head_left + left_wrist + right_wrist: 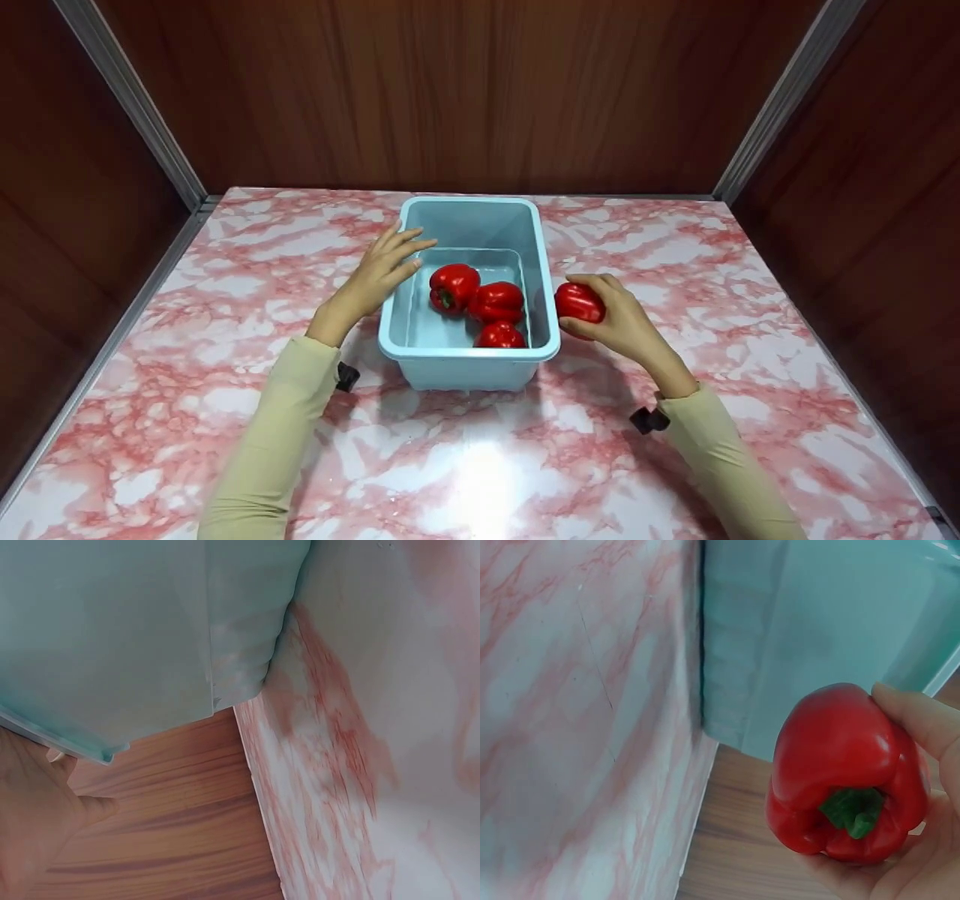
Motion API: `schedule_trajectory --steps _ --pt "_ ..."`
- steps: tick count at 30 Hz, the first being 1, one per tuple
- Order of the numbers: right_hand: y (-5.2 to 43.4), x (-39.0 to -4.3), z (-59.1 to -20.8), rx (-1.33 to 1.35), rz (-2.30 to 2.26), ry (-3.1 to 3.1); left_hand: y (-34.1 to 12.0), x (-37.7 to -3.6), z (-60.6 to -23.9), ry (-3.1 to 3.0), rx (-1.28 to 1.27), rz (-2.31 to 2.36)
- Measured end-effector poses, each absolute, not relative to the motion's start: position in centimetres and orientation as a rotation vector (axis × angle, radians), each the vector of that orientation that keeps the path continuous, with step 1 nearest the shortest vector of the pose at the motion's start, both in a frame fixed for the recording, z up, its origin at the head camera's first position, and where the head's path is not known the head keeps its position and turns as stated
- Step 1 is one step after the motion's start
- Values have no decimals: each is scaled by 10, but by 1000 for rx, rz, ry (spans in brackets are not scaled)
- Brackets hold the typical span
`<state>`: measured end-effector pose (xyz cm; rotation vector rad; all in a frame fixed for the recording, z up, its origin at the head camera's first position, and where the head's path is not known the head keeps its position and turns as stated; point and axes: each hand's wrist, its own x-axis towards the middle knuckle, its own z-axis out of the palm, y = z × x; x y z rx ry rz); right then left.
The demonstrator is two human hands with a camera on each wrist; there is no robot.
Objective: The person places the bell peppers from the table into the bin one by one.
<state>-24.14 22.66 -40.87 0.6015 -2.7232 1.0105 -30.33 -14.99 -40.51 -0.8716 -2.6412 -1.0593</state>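
Head view: a pale blue plastic bin (469, 358) sits near the middle of a pink-and-white marbled tabletop (247, 247), with dark wood-grain walls (465, 90) behind and to both sides. Three red bell peppers lie inside the bin: one toward the far left of the floor (453, 286), one beside it at centre (496, 301), one against the near wall (499, 335). The centre pepper touches both of the others.

The left hand (377, 274) rests on the bin's left rim, fingers straight and spread, tips reaching over the edge into the bin; it grips nothing. Cream sleeve (279, 435) on that arm, and a small dark strap fitting at the wrist.

The right hand (611, 319) is just outside the bin's right wall, fingers and thumb curled round a fourth red pepper (578, 301). This pepper is off the table, held close beside the rim, level with it; whether it touches the wall cannot be told.

Right wrist view: the held pepper (845, 772) shows its green stem facing the camera, thumb pressed on its upper right side, palm beneath it. The bin wall (810, 637) stands just behind it.

Left wrist view: the bin's outer wall and rim (135, 637) fill the upper left; the palm (34, 817) sits just beneath the rim, details blurred.
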Motion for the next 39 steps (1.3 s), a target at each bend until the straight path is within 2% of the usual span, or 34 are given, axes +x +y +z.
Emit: schedule_trajectory --steps 39 --pt "227 -244 -401 606 1044 -2649 -150 -304 -407 -2618 -867 -1078"
